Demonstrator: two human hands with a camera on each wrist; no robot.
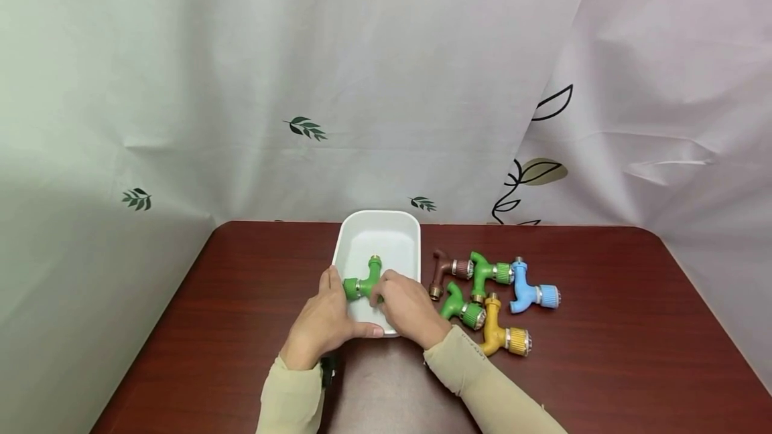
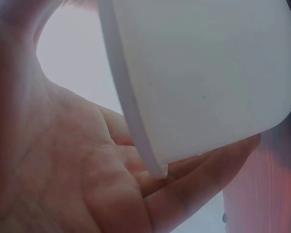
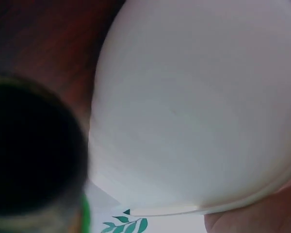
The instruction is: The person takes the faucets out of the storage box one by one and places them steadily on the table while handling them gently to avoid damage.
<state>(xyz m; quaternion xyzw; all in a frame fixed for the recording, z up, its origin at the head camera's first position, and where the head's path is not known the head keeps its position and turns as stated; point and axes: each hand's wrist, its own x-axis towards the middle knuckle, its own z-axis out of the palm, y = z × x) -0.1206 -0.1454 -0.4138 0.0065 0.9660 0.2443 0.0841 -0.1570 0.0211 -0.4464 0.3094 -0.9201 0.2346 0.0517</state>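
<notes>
A white tray (image 1: 376, 236) sits on the table with a green tap (image 1: 366, 284) inside it, its brass threaded end toward the far side. My left hand (image 1: 322, 323) holds the tray's near left corner, thumb along the near rim and fingers against the side wall. In the left wrist view those fingers (image 2: 199, 194) lie along the outside of the tray (image 2: 203, 82). Reaching over the near right rim, my right hand (image 1: 409, 305) grips the tap's near end with curled fingers, which cover that end. The right wrist view shows mainly the tray's outer wall (image 3: 194, 107).
Right of the tray lie a brown tap (image 1: 443, 270), a green tap (image 1: 480, 273), a blue tap (image 1: 526, 293), a second loose green tap (image 1: 455, 303) and a yellow tap (image 1: 494, 333), partly behind my right sleeve (image 1: 482, 380). A patterned sheet (image 1: 386, 99) hangs behind the table.
</notes>
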